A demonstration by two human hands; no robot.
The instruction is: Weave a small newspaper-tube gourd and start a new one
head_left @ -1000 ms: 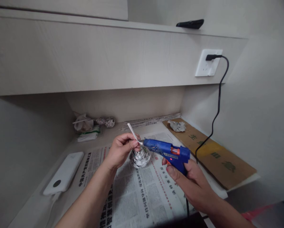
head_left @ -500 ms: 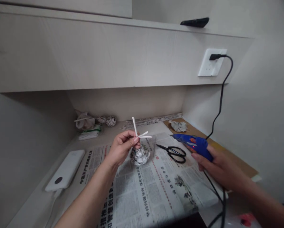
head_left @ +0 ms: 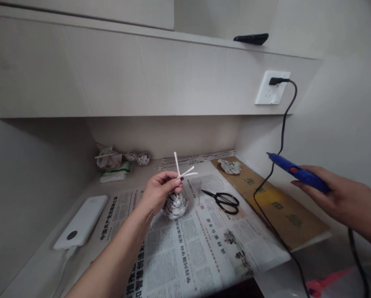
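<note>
My left hand pinches the narrow top of a woven paper gourd, made of rolled newspaper strips. White paper strip ends stick out above my fingertips, one upright and the others slanting right. The gourd's round lower part hangs below the hand, over the newspaper. Off to the right, my right hand is wrapped round a blue hot glue gun, its nozzle pointing up and left. Between the hands, black-handled scissors lie on the newspaper.
A white power bank with a cable lies at left. Behind are a plastic bag, another woven piece and long paper sticks. Crumpled paper rests on a brown board. A black cord runs from the socket.
My right hand has carried the glue gun right and away from the gourd, uncovering more of the brown board. My left hand keeps its pinch, with the gourd shifted slightly left.
</note>
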